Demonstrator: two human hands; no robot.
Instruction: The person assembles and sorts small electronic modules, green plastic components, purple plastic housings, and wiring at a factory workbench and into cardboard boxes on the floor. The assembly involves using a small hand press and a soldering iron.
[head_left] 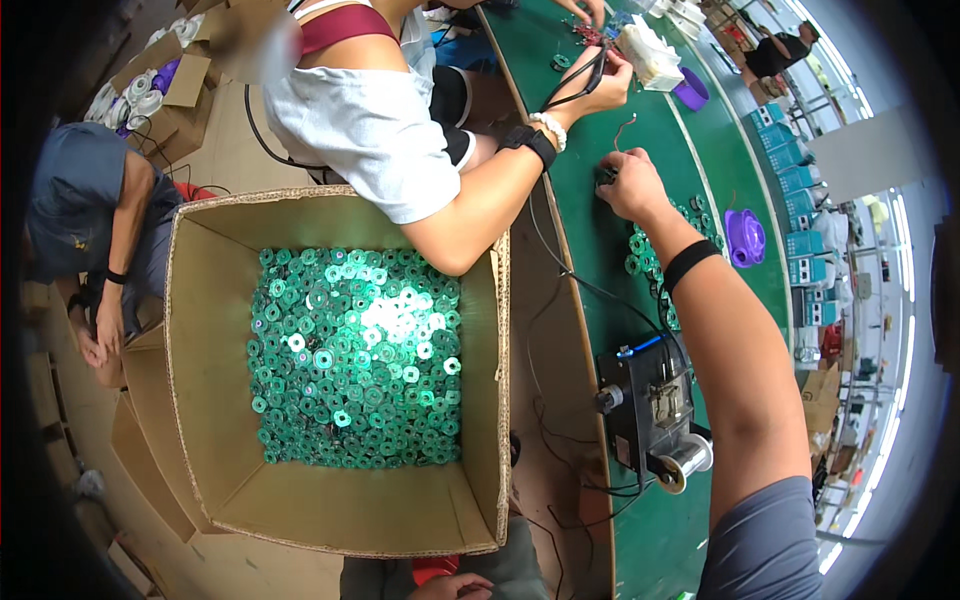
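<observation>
Pinching a small dark part (605, 176), right hand (634, 186) should grip lightly; left hand (455, 587) lies near, half curled, hold unclear.

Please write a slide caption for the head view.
Right hand holding a small dark part over green table; carton of green discs alongside.

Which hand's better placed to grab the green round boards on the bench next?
Probably your right hand, though pinching a small dark piece: it's by the green round boards; your left hand is by the brown cardboard box.
</observation>
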